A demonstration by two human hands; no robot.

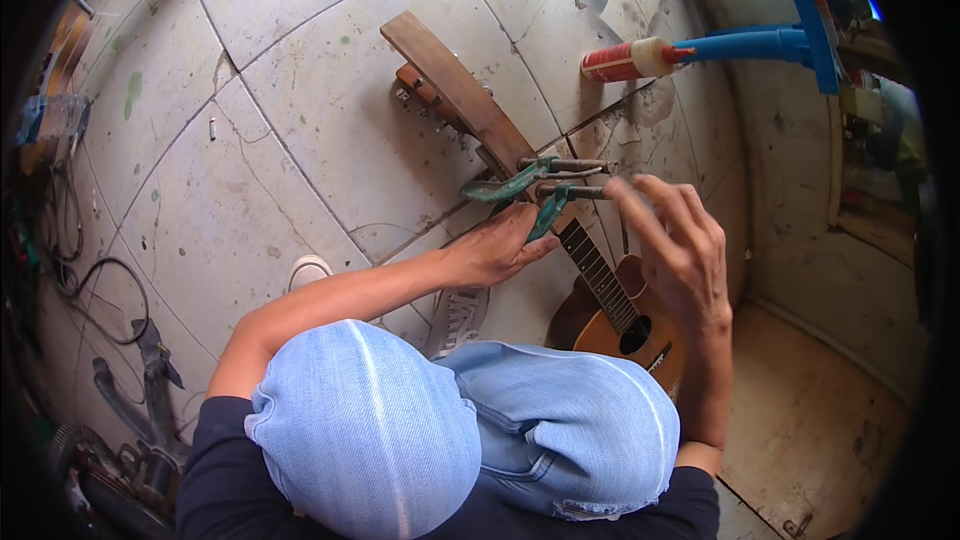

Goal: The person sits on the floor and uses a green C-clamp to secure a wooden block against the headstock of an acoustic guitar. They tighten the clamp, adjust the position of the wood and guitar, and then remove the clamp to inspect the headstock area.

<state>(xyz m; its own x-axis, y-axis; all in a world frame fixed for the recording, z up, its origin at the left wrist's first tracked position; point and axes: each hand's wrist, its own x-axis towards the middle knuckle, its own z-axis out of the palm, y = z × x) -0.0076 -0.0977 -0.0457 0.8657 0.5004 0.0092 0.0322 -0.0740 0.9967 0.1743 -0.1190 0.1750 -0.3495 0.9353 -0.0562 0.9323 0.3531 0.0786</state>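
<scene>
An acoustic guitar (593, 337) lies angled between my legs, a long wooden board (440, 70) over its headstock (425, 90). Two green C-clamps (500, 188) with long screws cross the board and upper neck. My left hand (495, 245) grips the neck just below the clamps, touching the lower clamp (550, 212). My right hand (680, 240) is raised above the guitar at the end of the lower clamp's screw (585, 192), fingers curved and apart, the tips slightly blurred; whether they touch the screw is unclear.
A red glue bottle (625, 60) lies by a blue stand (760, 48) at upper right, near a wall. A wooden panel (800, 410) is on the right. Cables (105, 275), metal tools (150, 390) and a plastic bottle (65, 118) crowd the left edge of the tiled floor (280, 140).
</scene>
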